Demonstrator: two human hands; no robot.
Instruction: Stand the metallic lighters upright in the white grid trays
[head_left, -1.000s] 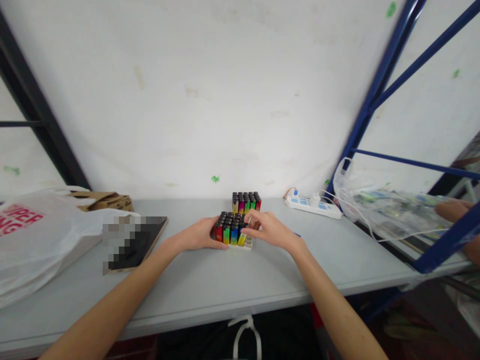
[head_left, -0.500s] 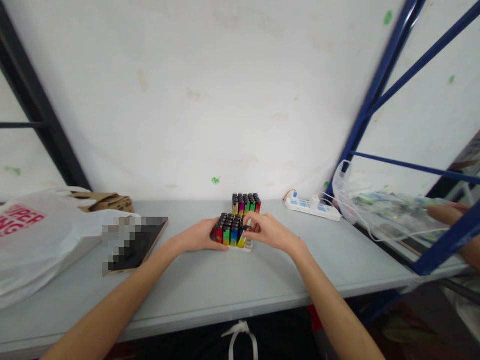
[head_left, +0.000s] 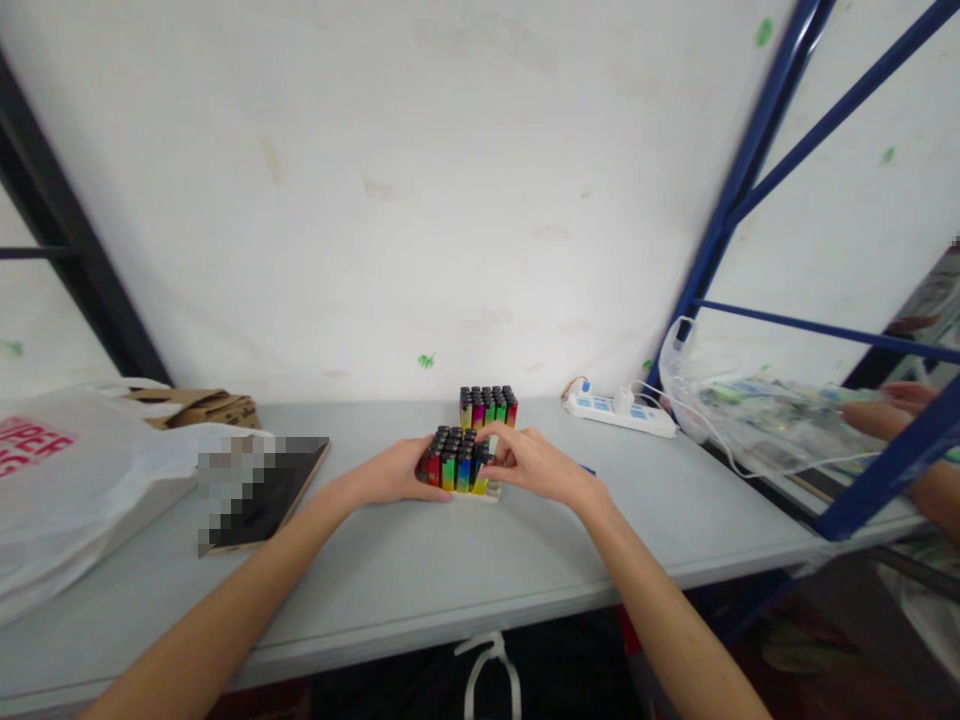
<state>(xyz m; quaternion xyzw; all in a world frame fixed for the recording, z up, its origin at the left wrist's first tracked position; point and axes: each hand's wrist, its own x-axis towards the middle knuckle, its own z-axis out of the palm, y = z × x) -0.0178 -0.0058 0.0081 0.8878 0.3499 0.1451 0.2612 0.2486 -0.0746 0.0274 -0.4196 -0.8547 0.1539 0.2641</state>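
Rows of colourful lighters with black tops stand in a white tray on the grey table. My left hand grips the tray's left side, thumb along its front edge. At the front right of the rows, my right hand pinches a yellow lighter, its fingertips near the black top. White slots show at the tray's right end. Directly behind stands a second block of lighters.
A white power strip lies back right, near a blue frame. To the left are a dark tablet-like panel, cardboard and a white plastic bag. Another person's hands are at far right, beside clear plastic bags.
The camera view has shifted slightly. The yellow lighter at my right fingertips stands more upright among the others. A small blue object now shows behind my right wrist.
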